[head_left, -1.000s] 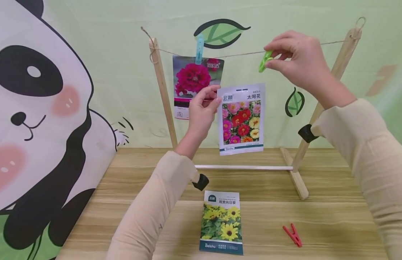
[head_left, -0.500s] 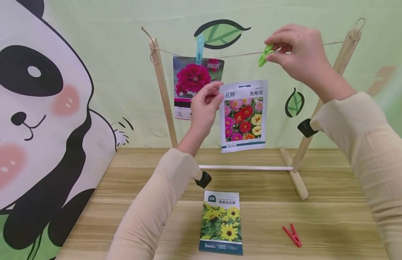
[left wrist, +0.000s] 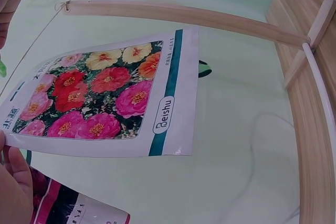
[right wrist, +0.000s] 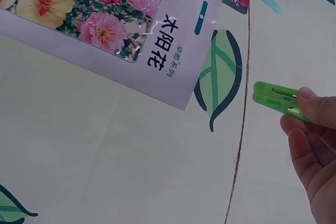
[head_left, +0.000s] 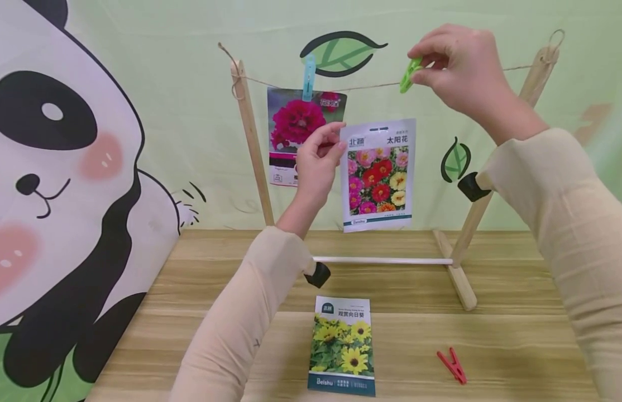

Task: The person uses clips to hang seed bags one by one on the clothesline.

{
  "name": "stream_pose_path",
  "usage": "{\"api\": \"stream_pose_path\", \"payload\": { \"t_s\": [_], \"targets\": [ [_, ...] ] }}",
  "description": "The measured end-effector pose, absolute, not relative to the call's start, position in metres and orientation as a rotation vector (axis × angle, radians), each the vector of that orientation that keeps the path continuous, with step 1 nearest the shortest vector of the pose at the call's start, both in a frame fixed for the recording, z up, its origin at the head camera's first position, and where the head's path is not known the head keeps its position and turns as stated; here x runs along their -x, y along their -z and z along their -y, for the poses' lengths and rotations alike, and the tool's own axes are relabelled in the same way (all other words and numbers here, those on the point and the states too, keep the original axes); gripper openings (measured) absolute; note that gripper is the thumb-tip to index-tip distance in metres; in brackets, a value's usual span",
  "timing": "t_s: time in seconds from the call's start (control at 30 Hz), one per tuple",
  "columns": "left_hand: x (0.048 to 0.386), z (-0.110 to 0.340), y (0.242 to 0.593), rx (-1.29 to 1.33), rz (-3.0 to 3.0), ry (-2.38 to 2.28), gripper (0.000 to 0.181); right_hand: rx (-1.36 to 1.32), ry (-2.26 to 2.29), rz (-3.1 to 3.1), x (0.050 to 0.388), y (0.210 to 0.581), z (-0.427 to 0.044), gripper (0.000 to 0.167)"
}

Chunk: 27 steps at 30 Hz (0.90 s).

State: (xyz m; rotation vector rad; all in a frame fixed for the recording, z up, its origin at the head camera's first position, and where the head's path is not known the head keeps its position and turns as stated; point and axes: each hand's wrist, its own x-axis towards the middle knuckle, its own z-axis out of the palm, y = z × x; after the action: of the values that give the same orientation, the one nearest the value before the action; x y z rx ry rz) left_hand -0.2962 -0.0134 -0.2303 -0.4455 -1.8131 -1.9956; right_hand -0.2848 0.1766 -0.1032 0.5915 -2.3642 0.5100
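My left hand pinches the upper left edge of a white seed packet printed with pink, red and yellow flowers. The packet hangs upright below the twine, apart from it. A green clothespin is pinched between thumb and fingers of my right hand, at the height of the twine and above the packet's upper right corner. In the right wrist view the green clothespin stands beside the twine, with a gap between them. Behind my left hand, a magenta-flower packet hangs from the twine by a blue clothespin.
A yellow-flower seed packet lies on the wooden table, with a red clothespin to its right. Wooden posts hold the twine at both sides, and a white rod runs low between them. A panda-printed backdrop stands behind.
The held packet has risen and shifted slightly right with my left hand. My right hand has lifted the green clothespin up toward the twine's height.
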Motion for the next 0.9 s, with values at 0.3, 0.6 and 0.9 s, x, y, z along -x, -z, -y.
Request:
{"api": "stream_pose_path", "payload": {
  "t_s": [0.3, 0.6, 0.9],
  "targets": [
    [0.299, 0.012, 0.228, 0.43, 1.802, 2.011, 0.026, -0.575, -0.503, 2.381, 0.29, 0.099, -0.174, 0.025],
    [0.3, 0.011, 0.226, 0.423, 1.809, 1.985, 0.026, -0.562, -0.483, 2.419, 0.294, 0.096, -0.172, 0.024],
    [0.301, 0.011, 0.224, 0.424, 1.807, 1.95, 0.025, -0.548, -0.461, 2.445, 0.297, 0.096, -0.173, 0.024]
  ]
}}
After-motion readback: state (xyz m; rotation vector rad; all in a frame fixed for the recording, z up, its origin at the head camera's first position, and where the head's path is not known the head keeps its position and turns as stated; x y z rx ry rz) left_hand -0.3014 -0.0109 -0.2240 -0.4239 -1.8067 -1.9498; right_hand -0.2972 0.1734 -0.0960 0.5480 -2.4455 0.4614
